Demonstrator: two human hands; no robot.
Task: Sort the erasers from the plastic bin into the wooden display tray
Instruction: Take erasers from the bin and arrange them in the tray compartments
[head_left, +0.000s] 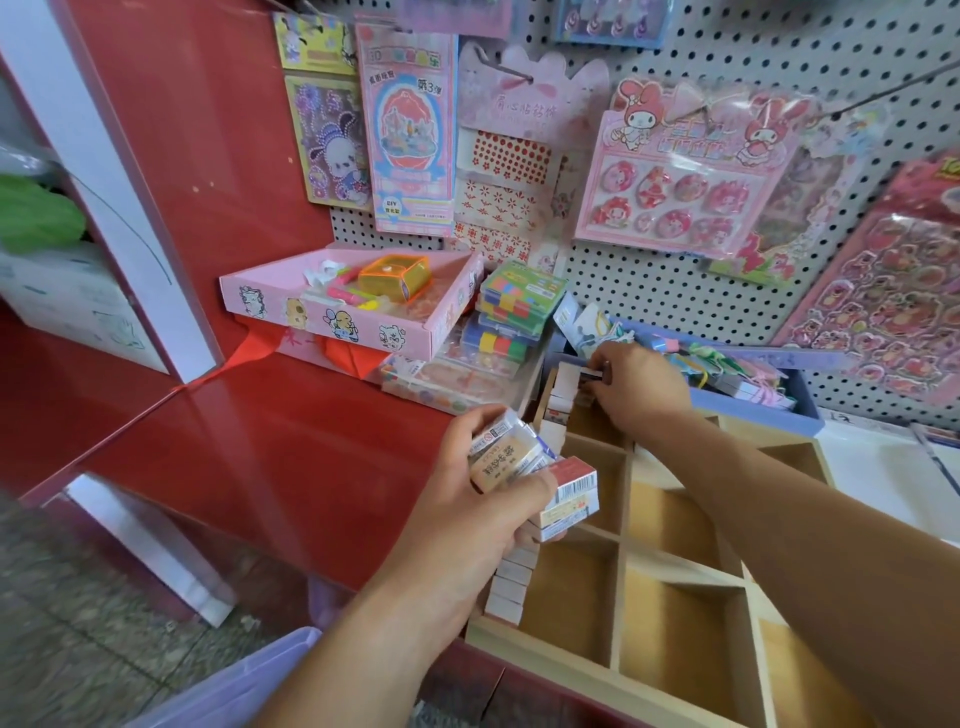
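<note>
Care with alignment: set small white boxed eraser, pinched in right hand, upright against row in far left column of pale wooden display tray, with left hand clamped on spare erasers.

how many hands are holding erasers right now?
2. Left hand grips a bundle of erasers above the wooden tray's left column; right hand pinches one eraser at that column's far end, mostly hidden.
</note>
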